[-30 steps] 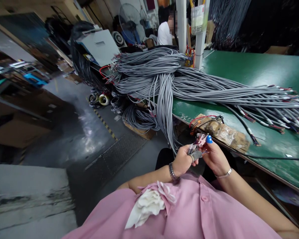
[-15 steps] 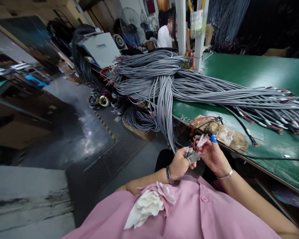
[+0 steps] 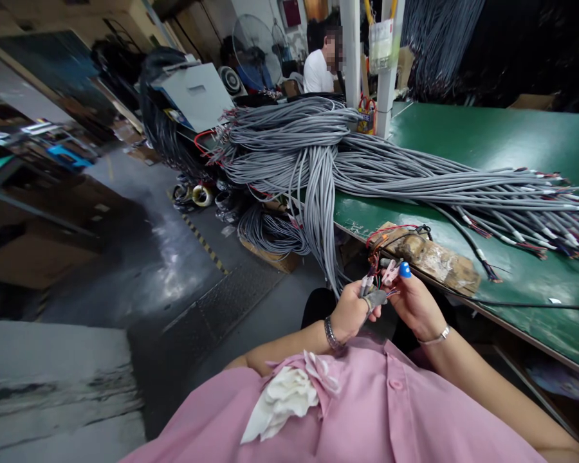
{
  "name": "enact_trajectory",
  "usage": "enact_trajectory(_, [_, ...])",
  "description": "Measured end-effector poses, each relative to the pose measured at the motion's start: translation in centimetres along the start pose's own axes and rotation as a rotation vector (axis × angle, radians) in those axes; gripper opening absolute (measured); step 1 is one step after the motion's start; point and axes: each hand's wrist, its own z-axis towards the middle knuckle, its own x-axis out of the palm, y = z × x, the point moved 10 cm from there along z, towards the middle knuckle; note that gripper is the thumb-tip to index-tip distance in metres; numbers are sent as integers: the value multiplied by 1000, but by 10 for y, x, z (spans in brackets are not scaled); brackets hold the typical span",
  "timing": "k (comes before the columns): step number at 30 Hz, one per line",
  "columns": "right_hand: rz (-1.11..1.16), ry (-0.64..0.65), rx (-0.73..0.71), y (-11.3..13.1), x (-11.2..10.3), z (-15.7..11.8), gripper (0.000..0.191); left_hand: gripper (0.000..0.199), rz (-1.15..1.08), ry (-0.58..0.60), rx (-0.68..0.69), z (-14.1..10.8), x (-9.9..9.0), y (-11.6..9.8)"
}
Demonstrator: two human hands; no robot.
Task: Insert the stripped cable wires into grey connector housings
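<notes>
Wrapped tape or a cover shows on a finger of my left hand (image 3: 351,314), which is closed around the ends of grey cables (image 3: 319,218) near the table edge. Thin coloured wires (image 3: 377,278) stick out between my two hands. My right hand (image 3: 417,307), with a blue cover on the thumb, is closed at these wires, its fingers beside a small pinkish-white piece (image 3: 390,272). What exactly the right fingers grip is too small to make out. The grey cables run up from my left hand to a large bundle lying on the green table (image 3: 468,128).
A brown taped block (image 3: 437,260) with red and black leads lies at the table's near edge. Another black cable runs right from it. White posts (image 3: 351,58) stand behind the bundle. A person in white (image 3: 317,72) is farther back. Coiled cables (image 3: 275,231) sit low on the left.
My right hand has shifted slightly left and its blue-covered thumb has come down a little over the pinkish-white piece. My left hand has barely moved.
</notes>
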Motion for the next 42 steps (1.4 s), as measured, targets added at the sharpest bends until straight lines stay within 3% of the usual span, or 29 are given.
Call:
enact_trajectory(5, [12,-21,-3,-1,-1,0,31,30,10,8,-35,1,2,6])
enact_trajectory(13, [52,91,154,-5,10,-8,50,30,-78,2,-1,-11,-5,5])
enact_trajectory(19, [-54,61,97,3,7,-5,32,29,-153,-83,47,-11,-13,0])
enact_trajectory(29, [-95,4,89,-3,-3,-3,36,34,-180,-119,38,-4,-8,-4])
enact_trajectory(33, [-140,129,192,-9,6,-10,47,35,-152,-140,65,-5,-14,-2])
enact_trajectory(36, [-261,231,195,-11,16,-20,33,37,-118,-146,55,-6,-19,3])
enact_trajectory(39, [-361,205,101,-8,18,-25,18,36,-37,-74,26,-8,-16,8])
enact_trajectory(42, [-406,209,88,-13,22,-30,18,35,69,100,-24,-11,-3,12])
